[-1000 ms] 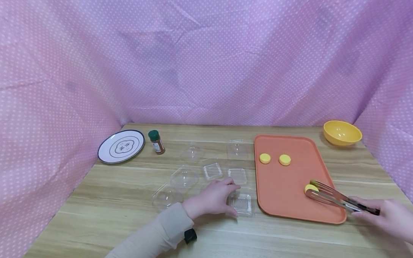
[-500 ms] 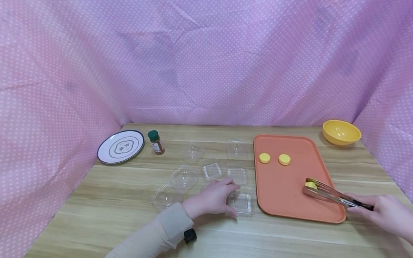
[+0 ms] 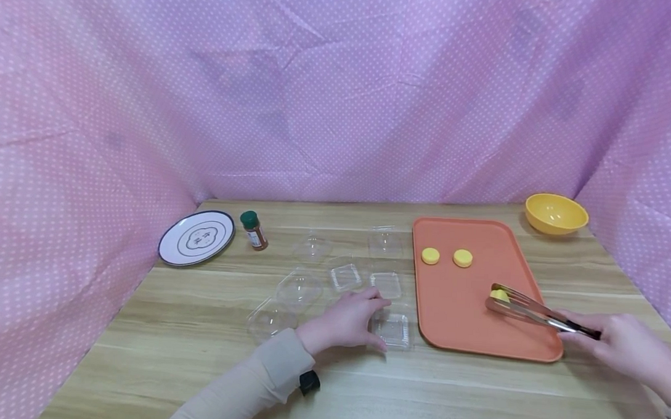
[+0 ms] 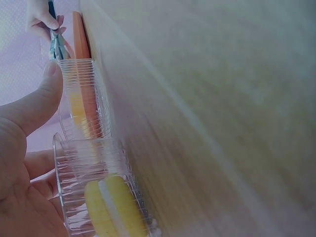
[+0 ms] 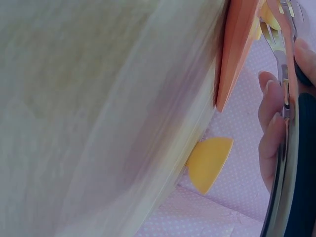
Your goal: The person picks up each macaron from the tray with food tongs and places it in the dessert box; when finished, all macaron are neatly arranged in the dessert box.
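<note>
My left hand (image 3: 345,321) spans a small clear plastic box (image 3: 393,332), index finger on the far side, thumb on the near side. In the left wrist view a second clear box (image 4: 61,173) holds a yellow macaron (image 4: 118,207) with a pale filling, close under the fingers; in the head view the hand covers most of it. My right hand (image 3: 622,343) grips metal serving tongs (image 3: 537,312) with dark handles. Between the tong tips is a yellow macaron (image 3: 499,295), over the orange tray (image 3: 470,325). Two more macarons (image 3: 462,258) lie farther back on the tray.
More clear boxes (image 3: 345,276) with their domed lids (image 3: 299,288) stand around the left hand. Farther left are a green-capped spice jar (image 3: 254,231) and a white plate (image 3: 197,238). A yellow bowl (image 3: 556,214) sits at the back right corner, before a pink dotted cloth.
The tongs have closed on the macaron at the tray's right side and moved with it slightly left and back. The left hand has stayed in place.
</note>
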A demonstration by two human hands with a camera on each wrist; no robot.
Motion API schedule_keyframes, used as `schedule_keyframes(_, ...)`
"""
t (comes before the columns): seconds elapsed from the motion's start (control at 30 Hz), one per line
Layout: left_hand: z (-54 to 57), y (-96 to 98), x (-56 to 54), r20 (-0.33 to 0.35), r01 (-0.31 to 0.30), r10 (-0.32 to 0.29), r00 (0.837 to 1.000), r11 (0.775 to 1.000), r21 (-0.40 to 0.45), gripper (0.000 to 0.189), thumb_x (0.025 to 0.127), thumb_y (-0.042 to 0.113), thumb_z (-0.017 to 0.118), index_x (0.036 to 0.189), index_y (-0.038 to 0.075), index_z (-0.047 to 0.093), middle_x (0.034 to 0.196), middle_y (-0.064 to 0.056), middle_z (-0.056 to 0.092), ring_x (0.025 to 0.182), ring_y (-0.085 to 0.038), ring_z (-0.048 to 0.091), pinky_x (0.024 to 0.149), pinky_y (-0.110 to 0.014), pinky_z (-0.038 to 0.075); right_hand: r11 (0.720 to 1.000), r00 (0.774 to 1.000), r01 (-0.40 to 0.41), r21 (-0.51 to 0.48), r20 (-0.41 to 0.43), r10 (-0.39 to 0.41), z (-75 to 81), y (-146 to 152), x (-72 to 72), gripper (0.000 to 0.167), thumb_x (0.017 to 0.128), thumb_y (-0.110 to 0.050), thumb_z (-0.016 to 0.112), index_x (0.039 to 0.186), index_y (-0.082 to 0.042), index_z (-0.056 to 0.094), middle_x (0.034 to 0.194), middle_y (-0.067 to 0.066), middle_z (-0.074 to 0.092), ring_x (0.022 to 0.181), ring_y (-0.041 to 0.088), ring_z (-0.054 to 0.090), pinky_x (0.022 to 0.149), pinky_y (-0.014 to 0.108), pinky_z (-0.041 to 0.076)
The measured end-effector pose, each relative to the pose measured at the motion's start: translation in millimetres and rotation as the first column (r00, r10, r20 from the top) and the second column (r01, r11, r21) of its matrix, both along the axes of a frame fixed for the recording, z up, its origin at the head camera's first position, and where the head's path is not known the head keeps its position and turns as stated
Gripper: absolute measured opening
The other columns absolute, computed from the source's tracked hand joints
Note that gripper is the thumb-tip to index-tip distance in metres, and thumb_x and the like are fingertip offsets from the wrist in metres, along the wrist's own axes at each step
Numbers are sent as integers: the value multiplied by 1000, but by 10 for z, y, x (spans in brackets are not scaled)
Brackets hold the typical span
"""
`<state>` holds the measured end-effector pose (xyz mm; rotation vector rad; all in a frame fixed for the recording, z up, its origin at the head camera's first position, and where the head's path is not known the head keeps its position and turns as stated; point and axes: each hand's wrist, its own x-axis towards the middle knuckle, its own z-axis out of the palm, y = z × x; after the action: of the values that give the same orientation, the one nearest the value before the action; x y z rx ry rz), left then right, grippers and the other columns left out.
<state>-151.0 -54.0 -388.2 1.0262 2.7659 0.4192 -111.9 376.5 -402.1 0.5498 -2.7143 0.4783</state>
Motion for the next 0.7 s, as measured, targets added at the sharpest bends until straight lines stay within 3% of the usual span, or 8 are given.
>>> schedule_keyframes(0.27,6,2,5,7,-3,3,1000,1000,-7,79,70,48,79,133,8,53,109,3,55,89,-3,49,93,-30,41,999,1000,4,36,15,-5,8,-116,-4,37,68,-20,82,104,-13,74,57,-18,43,48,-7,20,42,13,19)
schedule_keyframes(0.37,5,0,7,6,0,0,1000,1000,-2,78,70,48,79,133,8,53,110,3,55,92,-4,50,94,-31,41,999,1000,-7,37,6,7,20,-153,-11,38,68,-20,82,104,-13,74,62,-16,50,48,-7,20,41,12,18)
schedule_keyframes(0.57,3,-3,6,-1,5,-5,1000,1000,4,79,70,48,79,133,8,54,110,2,55,93,-4,51,94,-32,41,997,997,-66,26,-32,67,55,-246,-34,38,66,-16,83,103,-13,74,60,-21,44,47,-11,17,40,9,18)
schedule_keyframes(0.7,2,-1,4,-3,3,-3,1000,1000,6,79,69,48,79,133,8,54,110,3,55,93,-4,51,93,-31,41,994,993,-107,16,-56,108,82,-328,-48,38,65,-14,83,102,-11,73,64,-22,52,50,-11,23,43,10,20)
